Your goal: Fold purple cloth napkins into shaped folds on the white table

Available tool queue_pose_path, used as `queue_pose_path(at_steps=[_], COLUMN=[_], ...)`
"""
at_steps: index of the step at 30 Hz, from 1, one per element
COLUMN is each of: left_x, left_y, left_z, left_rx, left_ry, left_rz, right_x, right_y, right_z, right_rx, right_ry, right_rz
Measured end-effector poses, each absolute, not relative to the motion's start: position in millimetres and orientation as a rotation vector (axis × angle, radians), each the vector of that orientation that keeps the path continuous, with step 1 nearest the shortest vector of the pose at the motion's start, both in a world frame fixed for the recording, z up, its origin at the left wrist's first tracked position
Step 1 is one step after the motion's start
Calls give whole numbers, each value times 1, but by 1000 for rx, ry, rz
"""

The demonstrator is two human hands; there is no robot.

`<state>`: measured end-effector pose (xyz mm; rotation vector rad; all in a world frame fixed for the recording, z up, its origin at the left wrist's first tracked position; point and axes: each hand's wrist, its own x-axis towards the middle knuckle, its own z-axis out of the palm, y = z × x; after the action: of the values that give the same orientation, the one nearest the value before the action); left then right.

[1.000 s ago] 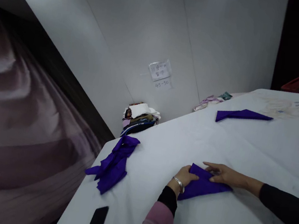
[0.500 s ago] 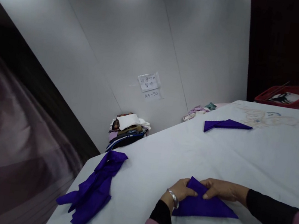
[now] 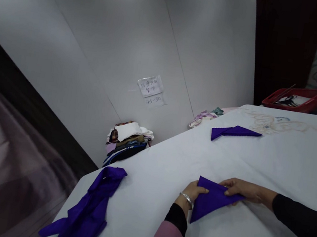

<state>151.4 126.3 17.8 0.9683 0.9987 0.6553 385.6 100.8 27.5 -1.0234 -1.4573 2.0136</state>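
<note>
A purple cloth napkin [image 3: 212, 199], folded to a triangle, is held between my two hands over the white-covered table [image 3: 161, 215]. At its left side my left hand [image 3: 193, 192], with a silver bangle on the wrist, grips the edge, thumb on top and fingers hidden behind. My right hand [image 3: 237, 189] pinches the right part, its thumb on the upper face. Further back lies a narrow folded purple napkin [image 3: 236, 132]. To the left, a crumpled heap of purple cloth [image 3: 88, 211] hangs near the table's edge.
Against the wall stands a stack of folded clothes [image 3: 127, 141]. More cloth [image 3: 205, 118] lies beyond the table's far edge. A red basket [image 3: 294, 98] with dark hangers sits at the back right. Handwritten paper signs [image 3: 151, 87] are stuck to the grey wall.
The triangular napkin has turned and its right part is now lifted in my right hand, which has moved right along its edge. The camera view has shifted slightly.
</note>
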Motion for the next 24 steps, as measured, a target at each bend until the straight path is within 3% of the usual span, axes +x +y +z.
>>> queue_pose_path(at_steps=[24], left_x=[205], left_y=[108], left_z=[17], left_rx=[583], left_ry=[1073], left_rz=[919], right_x=[431], right_y=[126], right_z=[22], right_rx=[-1208], right_ry=[-1068], right_rz=[1623])
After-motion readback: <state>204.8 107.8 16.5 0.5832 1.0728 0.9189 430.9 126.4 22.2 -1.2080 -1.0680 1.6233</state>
